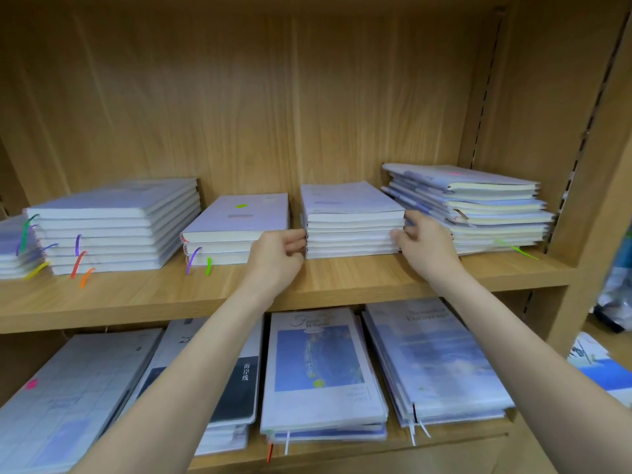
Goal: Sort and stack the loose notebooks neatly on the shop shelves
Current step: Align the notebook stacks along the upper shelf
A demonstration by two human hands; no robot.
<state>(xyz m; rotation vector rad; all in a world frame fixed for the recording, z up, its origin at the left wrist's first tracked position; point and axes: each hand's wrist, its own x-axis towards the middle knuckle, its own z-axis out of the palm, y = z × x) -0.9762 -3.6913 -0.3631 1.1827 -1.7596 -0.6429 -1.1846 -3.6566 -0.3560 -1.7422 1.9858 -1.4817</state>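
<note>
Wooden shop shelves (307, 285) already hold several tidy piles. Left hand (278, 253) and right hand (422, 244) grip the sides of the notebook stack (352, 222) between them; the stack (478, 206) beyond the right hand looks uneven.

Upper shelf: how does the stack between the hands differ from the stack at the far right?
The middle stack is squared, edges flush; the right stack is splayed. Both hands touch the middle stack's sides; the right stack trails a green ribbon. Both lie flat.
</note>
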